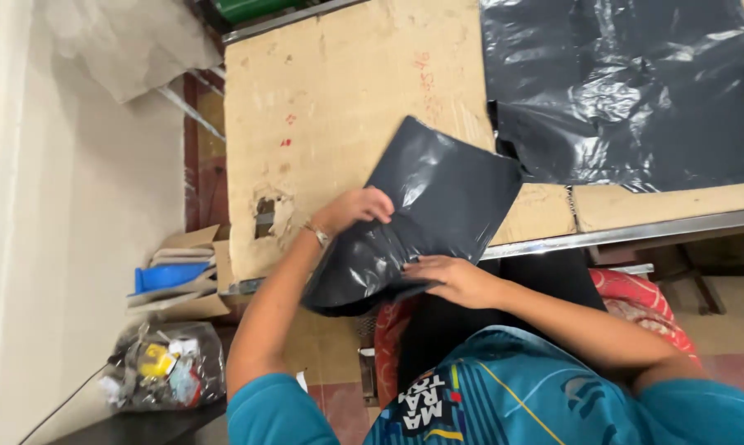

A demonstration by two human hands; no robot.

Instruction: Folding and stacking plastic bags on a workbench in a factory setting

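At the near edge of the cardboard-topped table (339, 91), I am gripping a dark plastic bag (425, 206) with my left hand (357, 208) while my right hand (454, 278) presses flat on its thin, floppy, slippery-looking lower corner.

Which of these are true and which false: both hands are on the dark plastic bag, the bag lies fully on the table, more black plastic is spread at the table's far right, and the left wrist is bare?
1. Both hands are on the dark plastic bag. True: the left hand grips its upper edge and the right hand presses its lower part.
2. The bag lies fully on the cardboard-topped table. False: its lower end hangs over the near edge.
3. More black plastic sheeting is spread at the table's far right. True.
4. The left wrist is bare. False: it wears a thin bracelet.
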